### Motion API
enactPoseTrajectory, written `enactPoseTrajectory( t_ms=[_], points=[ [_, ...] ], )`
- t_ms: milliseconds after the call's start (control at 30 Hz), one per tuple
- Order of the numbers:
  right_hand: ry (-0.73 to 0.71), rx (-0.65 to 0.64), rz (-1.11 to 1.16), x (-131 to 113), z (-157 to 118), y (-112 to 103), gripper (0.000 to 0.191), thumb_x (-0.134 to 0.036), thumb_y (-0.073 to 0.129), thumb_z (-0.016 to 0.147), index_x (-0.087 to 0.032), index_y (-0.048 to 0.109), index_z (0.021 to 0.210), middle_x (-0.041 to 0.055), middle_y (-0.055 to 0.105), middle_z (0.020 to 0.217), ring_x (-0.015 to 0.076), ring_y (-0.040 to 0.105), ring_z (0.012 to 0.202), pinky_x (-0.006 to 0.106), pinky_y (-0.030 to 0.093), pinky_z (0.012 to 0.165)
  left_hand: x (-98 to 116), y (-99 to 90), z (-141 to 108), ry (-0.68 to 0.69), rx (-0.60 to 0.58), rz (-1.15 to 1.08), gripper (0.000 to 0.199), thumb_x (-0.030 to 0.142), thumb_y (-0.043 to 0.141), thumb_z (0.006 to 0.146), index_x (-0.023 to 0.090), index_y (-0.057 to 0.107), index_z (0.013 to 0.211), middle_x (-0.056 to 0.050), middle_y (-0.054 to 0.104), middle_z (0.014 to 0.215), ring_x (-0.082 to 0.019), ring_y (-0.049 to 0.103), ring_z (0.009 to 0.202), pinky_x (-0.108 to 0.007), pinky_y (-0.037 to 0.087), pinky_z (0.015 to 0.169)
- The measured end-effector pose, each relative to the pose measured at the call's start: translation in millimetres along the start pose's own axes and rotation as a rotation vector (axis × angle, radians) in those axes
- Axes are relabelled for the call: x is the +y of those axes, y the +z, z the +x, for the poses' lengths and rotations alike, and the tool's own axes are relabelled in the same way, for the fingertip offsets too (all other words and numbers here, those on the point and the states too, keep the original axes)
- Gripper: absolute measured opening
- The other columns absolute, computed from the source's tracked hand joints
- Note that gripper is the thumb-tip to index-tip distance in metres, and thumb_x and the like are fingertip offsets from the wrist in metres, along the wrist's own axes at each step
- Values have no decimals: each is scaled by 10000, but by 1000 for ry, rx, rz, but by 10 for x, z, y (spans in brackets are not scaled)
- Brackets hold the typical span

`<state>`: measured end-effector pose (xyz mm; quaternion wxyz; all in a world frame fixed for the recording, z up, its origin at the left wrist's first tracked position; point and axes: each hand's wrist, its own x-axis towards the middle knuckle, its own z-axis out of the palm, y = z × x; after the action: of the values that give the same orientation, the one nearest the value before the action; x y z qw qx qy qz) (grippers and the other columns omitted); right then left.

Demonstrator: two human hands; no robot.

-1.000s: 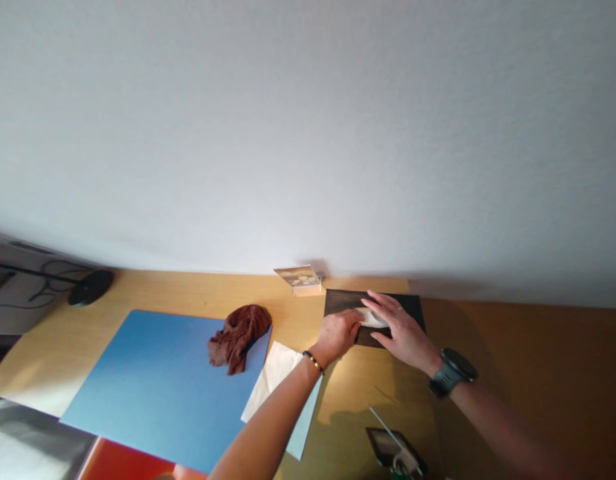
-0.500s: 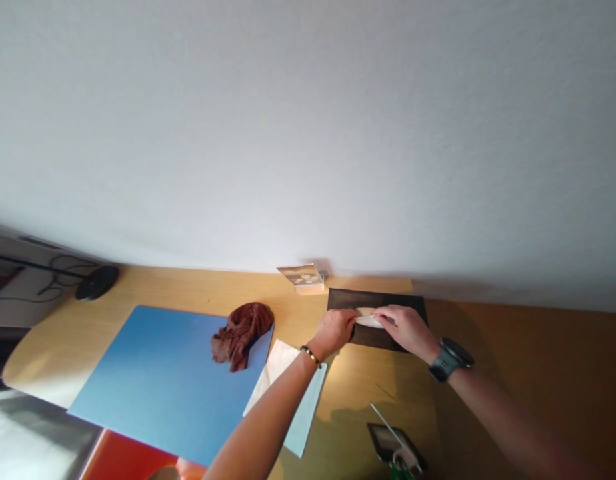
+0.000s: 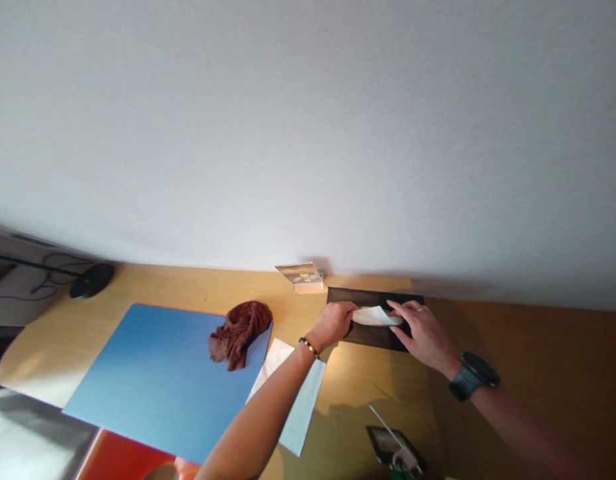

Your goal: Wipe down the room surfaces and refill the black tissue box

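Observation:
My left hand (image 3: 334,322), with a beaded bracelet at the wrist, is closed on the left end of a small white folded piece (image 3: 373,316) that looks like paper. That piece is held over a dark rectangular mat (image 3: 365,338) near the wall. At its right end is my right hand (image 3: 419,328), thumb and fingers apart around the tip. Whether a fingertip touches it, I cannot tell. A dark watch (image 3: 474,377) is on my right wrist.
On the wooden table (image 3: 163,287) lie a blue board (image 3: 163,373), a crumpled brown cloth (image 3: 242,331) and a pale sheet (image 3: 304,407) under my left forearm. A picture stand (image 3: 304,275) is by the wall. A dark tablet-like item (image 3: 385,443) lies in front.
My right hand has let go of the white piece, moved right and spread its fingers. The piece now shows more of its face; my left hand still grips it.

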<state>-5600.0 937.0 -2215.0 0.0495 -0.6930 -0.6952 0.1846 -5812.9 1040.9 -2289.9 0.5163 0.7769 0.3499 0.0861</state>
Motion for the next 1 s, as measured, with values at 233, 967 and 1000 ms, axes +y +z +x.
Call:
enactPoseTrajectory(
  t_ms=[233, 967, 1000],
  points=[
    [11, 36, -46, 98, -36, 64, 382, -159, 402, 947, -129, 562, 1292, 98, 602, 945, 223, 554, 866, 384, 487, 814, 10, -36, 24, 30, -8, -6, 320, 133, 436, 886, 178, 731, 1003, -62, 759, 966, -191, 687, 874, -253, 510, 773],
    [-28, 177, -61, 160, -149, 211, 368, -216, 393, 976, -151, 528, 1312, 77, 601, 877, 223, 575, 818, 379, 497, 750, -37, 63, -6, 79, 52, 8, 311, 144, 421, 908, 179, 680, 1077, -70, 730, 1056, -190, 676, 970, -282, 525, 870],
    [-41, 191, -40, 176, -154, 212, 358, -215, 405, 976, -159, 527, 1308, 70, 602, 875, 215, 580, 818, 370, 498, 755, -41, 65, -13, 84, 63, 6, 310, 149, 416, 912, 175, 679, 1074, -72, 727, 1053, -192, 674, 971, -283, 525, 869]
  ],
)
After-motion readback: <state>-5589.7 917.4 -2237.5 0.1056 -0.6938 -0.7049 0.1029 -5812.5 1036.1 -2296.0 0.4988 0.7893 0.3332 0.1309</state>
